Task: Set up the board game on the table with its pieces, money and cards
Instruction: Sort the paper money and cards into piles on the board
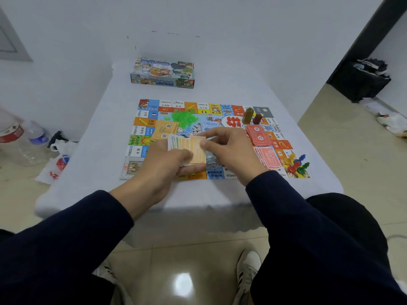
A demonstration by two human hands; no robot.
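Nearest to us, below both wrists, we see tiled floor (pixel 189 243) and a pair of shoes (pixel 247 274), then the near edge of the white-covered desk (pixel 198 194), which runs under our forearms with a bare strip between it and the game board (pixel 222 172).

Our left hand (pixel 163 164) grips a fanned stack of play money (pixel 187 148), thumb curled over its front. Our right hand (pixel 231 150) meets it from the right, thumb and fingers pinching the orange note at the fan's right edge. Both hover over the near middle of the board.

Right of the right hand lie two spreads of red cards (pixel 267 157), and beyond them, at the board's near right corner, a cluster of coloured pawns (pixel 297 165) close to the desk's right edge. Just past the left hand sits a pile of orange cards (pixel 166 129). Farther on we see a heap of green houses (pixel 184 117), a white die (pixel 210 117), a cluster of red pieces (pixel 234 122), and two upright tokens, olive and dark red (pixel 252 116).

Beyond the board an open strip of desk reaches the game box (pixel 163 72) at the far edge. Left of the left hand, the desk has bare room up to its edge, with plastic bottles (pixel 26 139) on the floor past it
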